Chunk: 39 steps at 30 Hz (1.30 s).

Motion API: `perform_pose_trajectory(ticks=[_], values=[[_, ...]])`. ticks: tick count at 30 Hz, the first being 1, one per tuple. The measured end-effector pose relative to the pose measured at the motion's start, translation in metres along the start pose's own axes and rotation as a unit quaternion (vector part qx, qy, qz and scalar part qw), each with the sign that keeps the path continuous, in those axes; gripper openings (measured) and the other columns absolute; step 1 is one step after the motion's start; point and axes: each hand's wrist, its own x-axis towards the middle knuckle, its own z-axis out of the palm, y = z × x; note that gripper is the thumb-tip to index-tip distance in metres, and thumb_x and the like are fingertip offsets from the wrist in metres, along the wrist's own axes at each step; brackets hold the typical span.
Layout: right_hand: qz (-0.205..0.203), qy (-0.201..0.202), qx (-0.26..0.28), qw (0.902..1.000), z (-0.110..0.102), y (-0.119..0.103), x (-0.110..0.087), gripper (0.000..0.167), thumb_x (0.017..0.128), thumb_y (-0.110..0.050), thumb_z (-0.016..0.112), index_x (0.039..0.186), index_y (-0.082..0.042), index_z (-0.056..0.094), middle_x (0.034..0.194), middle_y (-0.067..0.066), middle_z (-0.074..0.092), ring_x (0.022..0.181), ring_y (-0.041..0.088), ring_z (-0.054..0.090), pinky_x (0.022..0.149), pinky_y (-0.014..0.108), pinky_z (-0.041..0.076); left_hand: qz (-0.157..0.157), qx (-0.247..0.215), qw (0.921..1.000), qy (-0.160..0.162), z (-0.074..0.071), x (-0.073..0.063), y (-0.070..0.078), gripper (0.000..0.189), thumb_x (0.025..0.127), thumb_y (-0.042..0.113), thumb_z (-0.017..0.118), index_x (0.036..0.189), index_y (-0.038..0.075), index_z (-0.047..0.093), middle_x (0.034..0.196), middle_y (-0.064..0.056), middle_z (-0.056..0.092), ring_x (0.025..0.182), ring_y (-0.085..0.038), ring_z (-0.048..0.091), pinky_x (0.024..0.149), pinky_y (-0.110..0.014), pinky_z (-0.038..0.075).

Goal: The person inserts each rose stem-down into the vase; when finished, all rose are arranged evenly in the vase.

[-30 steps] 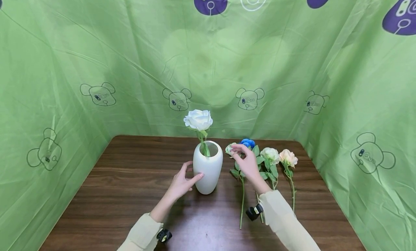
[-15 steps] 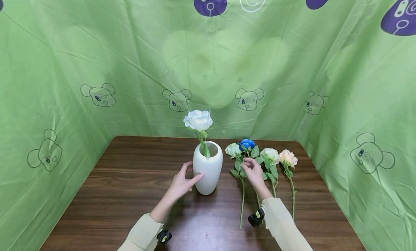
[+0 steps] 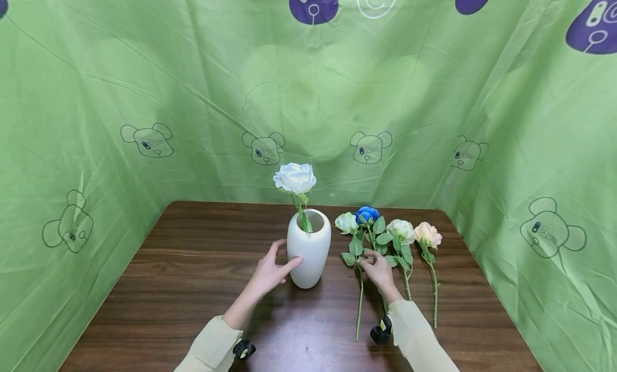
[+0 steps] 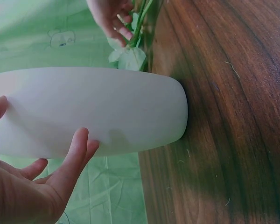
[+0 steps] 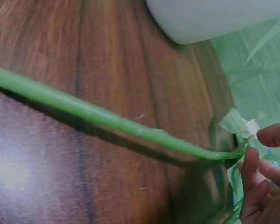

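Note:
A white vase (image 3: 308,254) stands upright on the table with one white rose (image 3: 294,178) in it. My left hand (image 3: 271,269) holds the vase's left side, thumb in front and fingers behind. To the right, my right hand (image 3: 378,270) pinches the stem of a pale green-white rose (image 3: 347,222) just below its leaves. That rose lies on the table, its stem (image 5: 116,120) crossing the right wrist view. Beside it lies a blue rose (image 3: 367,215), its lower stem partly hidden by the right hand.
Farther right lie another white rose (image 3: 401,230) and a peach rose (image 3: 428,234), stems toward the near edge. The brown wooden table (image 3: 202,265) is enclosed on the left, back and right by green printed cloth (image 3: 207,93).
My right hand has come down from the rose heads toward me, to the stem of the leftmost lying rose. My left hand and the vase have stayed put.

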Motion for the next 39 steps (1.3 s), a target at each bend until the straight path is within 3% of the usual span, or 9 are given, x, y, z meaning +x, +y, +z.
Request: perform_pose_trajectory(ticks=[5,10,14,23,30,35,39], values=[[0.006,-0.009,-0.006,0.9999,0.003,0.008,-0.003,0.036,0.081,-0.018,0.063,0.111,0.001,0.055,0.069,0.012,0.058,0.054,0.026,0.055,0.054,0.031,0.043,0.002,-0.001,1.0000,-0.005,0.000,0.000,0.001,0.062,0.077,0.040,0.067,0.126,0.018,0.038,0.117,-0.018,0.049,0.069,-0.023,0.059,0.053,-0.041,0.051],[0.004,-0.049,0.046,0.9977,0.008,0.015,-0.004,0.043,0.082,-0.010,0.062,0.121,-0.001,0.048,0.063,0.014,0.056,0.047,0.026,0.052,0.047,0.026,0.039,0.001,-0.006,1.0000,-0.006,0.000,0.000,0.001,0.063,0.077,0.041,0.067,0.127,0.017,0.037,0.118,-0.018,0.049,0.077,-0.030,0.060,0.053,-0.039,0.051],[0.001,-0.065,0.098,0.9931,0.011,0.017,-0.005,0.046,0.080,0.000,0.059,0.123,0.001,0.044,0.071,0.019,0.060,0.047,0.025,0.053,0.039,0.023,0.034,-0.002,-0.002,1.0000,-0.006,0.000,0.000,-0.001,0.064,0.075,0.044,0.067,0.126,0.018,0.038,0.117,-0.017,0.049,0.078,-0.031,0.060,0.052,-0.036,0.051],[-0.019,-0.101,0.135,0.9856,0.006,0.013,-0.006,0.048,0.081,0.007,0.053,0.126,0.002,0.040,0.087,0.023,0.061,0.049,0.019,0.052,0.042,0.023,0.040,-0.007,-0.001,1.0000,-0.006,0.000,0.001,-0.002,0.065,0.074,0.046,0.067,0.126,0.020,0.038,0.117,-0.016,0.050,0.079,-0.032,0.060,0.053,-0.036,0.051],[-0.057,-0.119,0.164,0.9775,-0.003,0.002,-0.010,0.050,0.080,0.011,0.052,0.127,0.004,0.038,0.088,0.029,0.059,0.047,0.017,0.052,0.043,0.023,0.041,0.043,0.009,0.9990,-0.007,-0.001,-0.003,0.000,0.063,0.078,0.046,0.063,0.125,0.012,0.038,0.112,-0.023,0.050,0.068,-0.025,0.060,0.049,-0.035,0.050],[-0.079,-0.105,0.178,0.9751,-0.009,-0.010,-0.010,0.048,0.083,0.007,0.054,0.127,-0.004,0.039,0.090,0.027,0.059,0.048,0.016,0.053,0.046,0.028,0.045,0.012,-0.003,0.9999,-0.008,-0.001,-0.002,0.001,0.063,0.077,0.043,0.066,0.126,0.016,0.038,0.116,-0.020,0.049,0.072,-0.027,0.060,0.052,-0.038,0.051],[-0.096,-0.097,0.217,0.9665,-0.014,-0.024,-0.011,0.049,0.083,0.006,0.054,0.128,-0.006,0.038,0.093,0.031,0.056,0.048,0.015,0.053,0.048,0.028,0.046,0.003,-0.004,1.0000,-0.006,-0.003,-0.010,0.018,0.058,0.080,0.033,0.066,0.126,0.013,0.038,0.116,-0.021,0.049,0.073,-0.027,0.060,0.054,-0.041,0.051]])
